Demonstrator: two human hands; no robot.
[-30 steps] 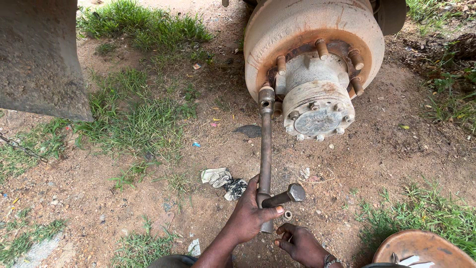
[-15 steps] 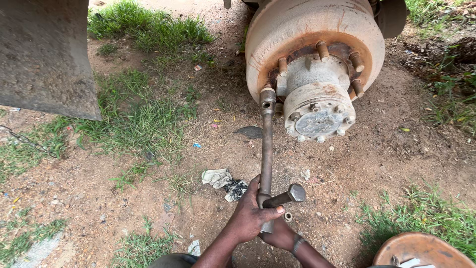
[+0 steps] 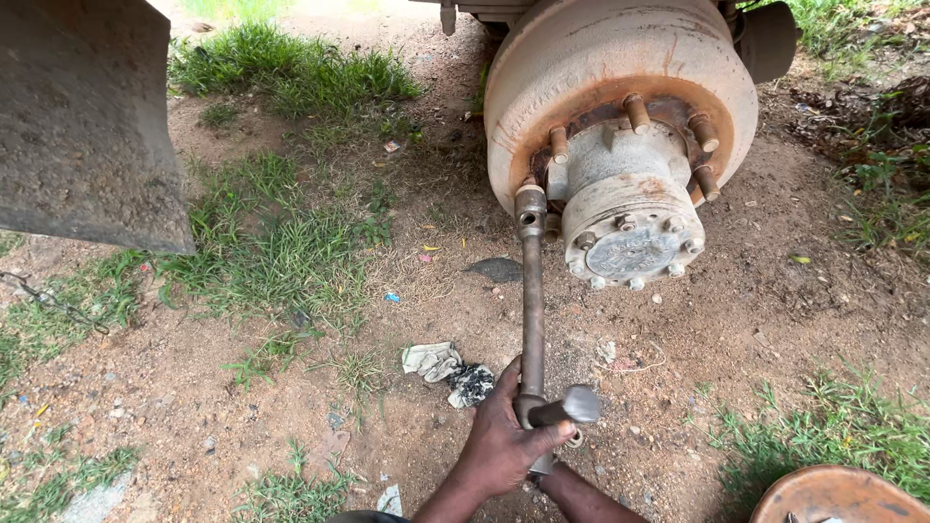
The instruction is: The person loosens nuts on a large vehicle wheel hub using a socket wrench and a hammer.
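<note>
The fingers (image 3: pixel 542 438) of the left hand (image 3: pixel 504 446) are wrapped tightly around the lower end of the long wheel wrench (image 3: pixel 533 320), near the bottom centre of the frame, and the short cross handle (image 3: pixel 567 407) sticks out to the right just above the knuckles. From this grip the wrench runs straight up the middle of the picture, and its socket sits on a stud at the lower left edge of the rusty wheel hub (image 3: pixel 630 126) in the upper right. The right hand (image 3: pixel 552 475) is mostly hidden under the left one, touching the wrench bottom, so I cannot tell how its fingers are set.
</note>
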